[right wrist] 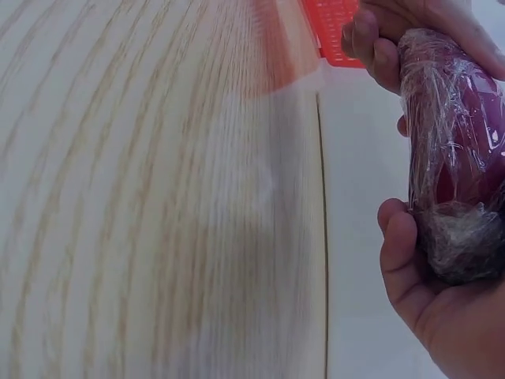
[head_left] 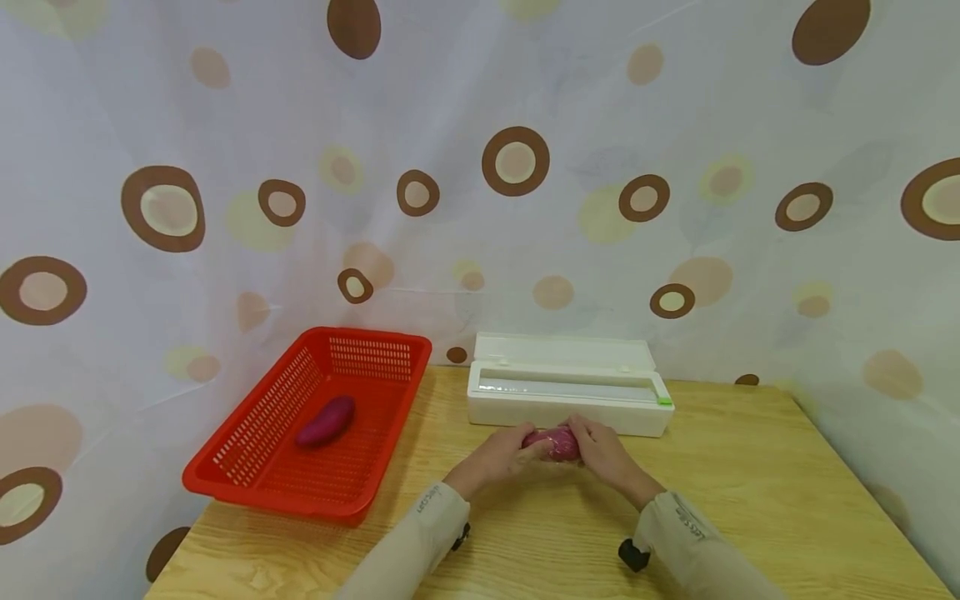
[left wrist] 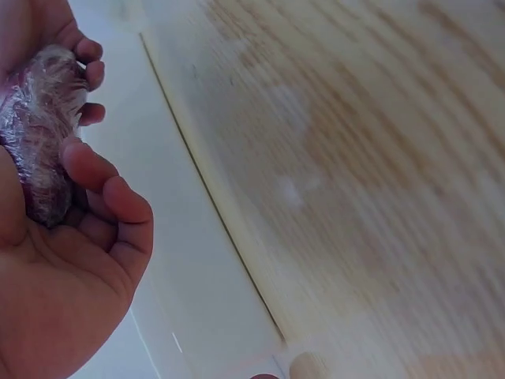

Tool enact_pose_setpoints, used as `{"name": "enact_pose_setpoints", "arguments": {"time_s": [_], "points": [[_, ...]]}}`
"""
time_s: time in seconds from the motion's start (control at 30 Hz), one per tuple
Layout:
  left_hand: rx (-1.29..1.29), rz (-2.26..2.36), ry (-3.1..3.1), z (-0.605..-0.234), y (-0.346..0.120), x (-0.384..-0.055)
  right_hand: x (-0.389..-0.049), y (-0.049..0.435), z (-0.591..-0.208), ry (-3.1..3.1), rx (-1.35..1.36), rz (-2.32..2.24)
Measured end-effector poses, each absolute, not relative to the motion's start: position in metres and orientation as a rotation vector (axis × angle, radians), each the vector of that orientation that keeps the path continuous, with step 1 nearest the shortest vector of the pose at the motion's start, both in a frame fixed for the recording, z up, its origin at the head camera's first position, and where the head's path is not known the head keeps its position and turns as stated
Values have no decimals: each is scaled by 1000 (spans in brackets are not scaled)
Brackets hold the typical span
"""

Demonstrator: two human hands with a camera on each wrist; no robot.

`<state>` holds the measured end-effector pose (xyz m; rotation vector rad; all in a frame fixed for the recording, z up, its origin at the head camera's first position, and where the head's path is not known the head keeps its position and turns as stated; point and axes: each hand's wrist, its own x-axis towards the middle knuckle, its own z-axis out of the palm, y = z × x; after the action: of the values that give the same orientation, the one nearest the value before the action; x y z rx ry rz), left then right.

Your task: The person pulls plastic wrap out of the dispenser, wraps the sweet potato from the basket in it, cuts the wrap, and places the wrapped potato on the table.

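Observation:
A purple sweet potato, wrapped in crinkled cling film, is held between both hands just in front of a white cling film dispenser. My left hand grips its left end, thumb along the near side. Curled fingers of my right hand hold the other end. In the right wrist view the film on the sweet potato looks shiny, and bunched at the lower end. The left wrist view shows the fingers of my left hand bent around the wrapped sweet potato.
The dispenser's lid stands raised at the back, and a green piece sits at its right end. On the left of the wooden table, a red plastic basket holds an unwrapped purple sweet potato. A patterned curtain hangs behind.

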<state>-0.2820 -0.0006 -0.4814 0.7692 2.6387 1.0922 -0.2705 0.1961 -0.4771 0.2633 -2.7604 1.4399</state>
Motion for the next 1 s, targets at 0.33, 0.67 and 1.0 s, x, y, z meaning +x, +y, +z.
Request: {"name": "enact_pose_setpoints", "arguments": {"time_s": [0.33,0.67,1.0], "points": [[846,1143,2636,-481,5,-283,-266,203,-476,-2761,297,1398],[842,1074,2636,-479,4,-280,-270,235,-479,-2829,318,1264],[817,1014,2690,-462,-18,-274,-260,308,-481,-2899,276,1053]]}}
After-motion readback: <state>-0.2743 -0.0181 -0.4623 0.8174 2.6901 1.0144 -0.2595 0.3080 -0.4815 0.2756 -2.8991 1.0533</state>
